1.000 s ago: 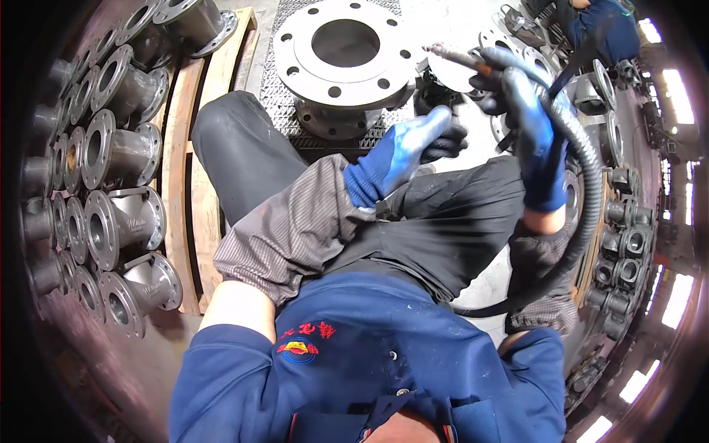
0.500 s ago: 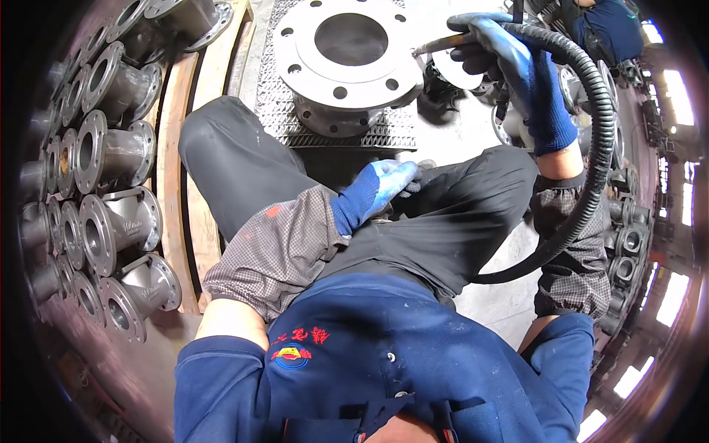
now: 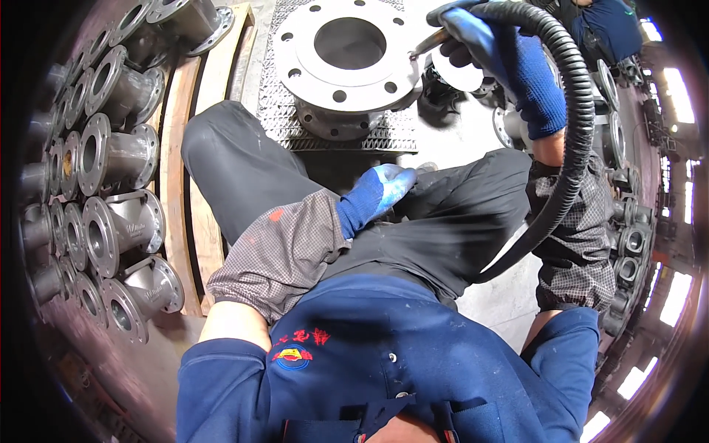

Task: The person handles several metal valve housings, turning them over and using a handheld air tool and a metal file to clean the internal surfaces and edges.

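- Holding a slim, brownish tool [image 3: 432, 42], the gloved right hand [image 3: 476, 37] has its fingers wrapped around the shaft, in the upper part of the view.
- The tool's tip points down and left at the right side of the top flange of a grey flanged pipe piece [image 3: 351, 80]; whether the two touch cannot be told.
- This pipe piece stands upright on a metal mesh platform [image 3: 277, 118], beyond the person's knees, its round bore facing up and bolt holes ringing the flange.
- A black ribbed hose [image 3: 581, 111] arches from beside the right hand, over the right forearm and down toward the right thigh.
- The gloved left hand [image 3: 380, 193] lies low over the lap, well apart from the pipe piece; its thumb points right, but the other fingers are mostly hidden, so whether it holds anything cannot be told.
- Checked sleeve covers [image 3: 277, 251] wrap both forearms, above dark trousers [image 3: 465, 214].
- To the left, a wooden pallet [image 3: 175, 199] runs beside stacked flanged fittings [image 3: 103, 229].
- Another person in blue [image 3: 617, 31] is partly visible at upper right.
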Demonstrator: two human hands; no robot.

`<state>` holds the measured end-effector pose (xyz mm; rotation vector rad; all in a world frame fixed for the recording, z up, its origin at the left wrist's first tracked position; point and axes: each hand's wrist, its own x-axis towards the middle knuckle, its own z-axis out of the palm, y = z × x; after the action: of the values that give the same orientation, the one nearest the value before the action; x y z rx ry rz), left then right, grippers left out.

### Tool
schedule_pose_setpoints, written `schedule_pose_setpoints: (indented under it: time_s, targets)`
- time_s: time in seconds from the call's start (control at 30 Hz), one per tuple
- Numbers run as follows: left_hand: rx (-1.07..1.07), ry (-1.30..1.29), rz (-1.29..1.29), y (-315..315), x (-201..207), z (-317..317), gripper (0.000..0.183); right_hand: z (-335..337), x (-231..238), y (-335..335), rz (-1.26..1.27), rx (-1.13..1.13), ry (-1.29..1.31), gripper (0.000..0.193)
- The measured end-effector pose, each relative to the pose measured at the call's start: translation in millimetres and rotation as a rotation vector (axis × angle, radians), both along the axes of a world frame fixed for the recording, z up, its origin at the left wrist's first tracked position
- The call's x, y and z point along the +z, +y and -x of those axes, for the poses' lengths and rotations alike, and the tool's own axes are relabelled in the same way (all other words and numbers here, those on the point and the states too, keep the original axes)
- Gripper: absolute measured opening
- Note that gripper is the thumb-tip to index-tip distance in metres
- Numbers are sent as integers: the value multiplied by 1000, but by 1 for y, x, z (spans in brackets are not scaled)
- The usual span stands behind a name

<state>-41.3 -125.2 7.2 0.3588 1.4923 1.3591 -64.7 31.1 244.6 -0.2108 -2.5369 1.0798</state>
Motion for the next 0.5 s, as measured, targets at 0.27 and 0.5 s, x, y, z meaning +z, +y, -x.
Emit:
schedule_pose_setpoints:
  time_s: [0.27, 0.5]
  targets:
    - [-24, 161, -66, 12, -4, -9, 24, 21, 20, 2, -411, -211, -377, 17]
    - [-31, 124, -38, 10, 13, -7, 27, 15, 21, 6, -231, -159, -282, 18]
